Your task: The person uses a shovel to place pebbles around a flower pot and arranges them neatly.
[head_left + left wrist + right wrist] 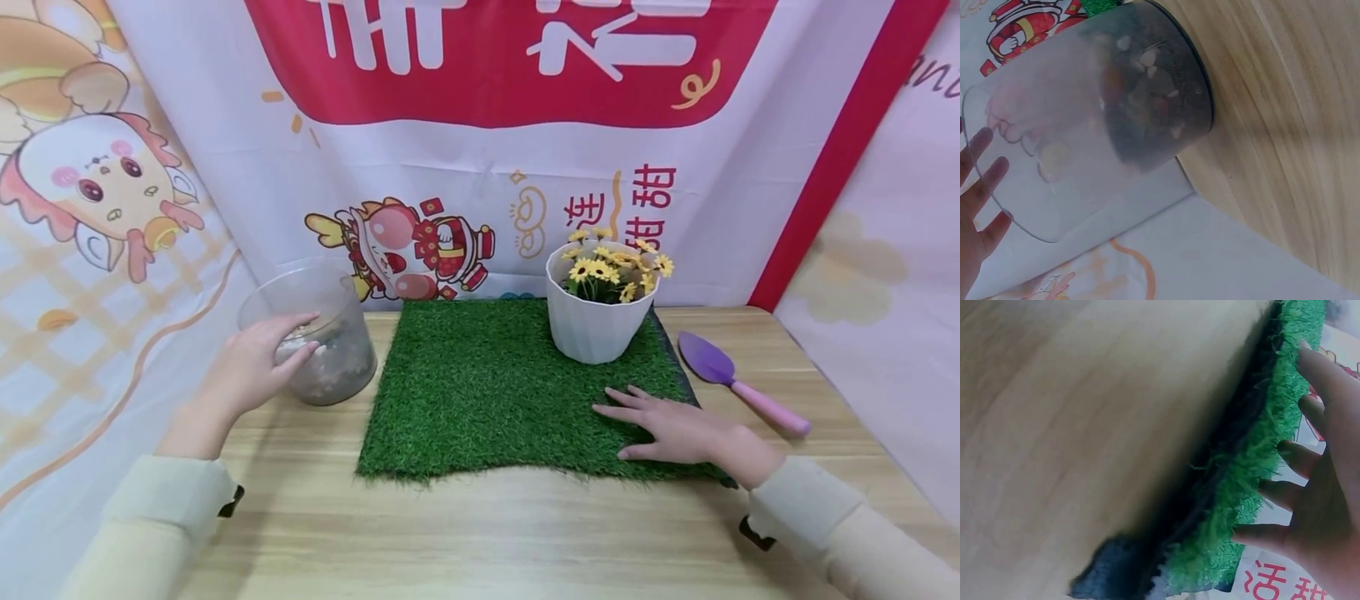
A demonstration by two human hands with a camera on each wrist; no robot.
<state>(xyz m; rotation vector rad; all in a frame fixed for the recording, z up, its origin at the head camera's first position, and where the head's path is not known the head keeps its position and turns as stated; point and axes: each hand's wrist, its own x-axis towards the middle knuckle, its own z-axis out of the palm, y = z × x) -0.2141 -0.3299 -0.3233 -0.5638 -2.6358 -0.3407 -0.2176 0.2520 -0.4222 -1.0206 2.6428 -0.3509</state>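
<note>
While my left hand (pixel 258 360) is up at the rim of the tub (pixel 351 354), its fingers are spread and slightly bent, thumb apart from the rest, not closed on anything. The tub, clear and smoky, stands upright near the back left corner of the desk (pixel 487 537), just beyond and to the right of that palm; in the left wrist view my fingertips meet the line of its rim, though I cannot tell whether they press on it. Through its wall, pale bits (pixel 1147 58) show low down in a dark fill. My right hand (pixel 671 429) is open too, palm down and fingers fanned over the front right part of the mat (pixel 480 383); whether they touch the grass I cannot tell. The mat's front edge bows up in the middle, and its black backing shows in the right wrist view. Beyond my right fingers, the white pot (pixel 596 329) of yellow flowers (pixel 600 271) stands near the mat's back right corner. The trowel (pixel 750 396) lies between the mat and the desk's right edge.
</note>
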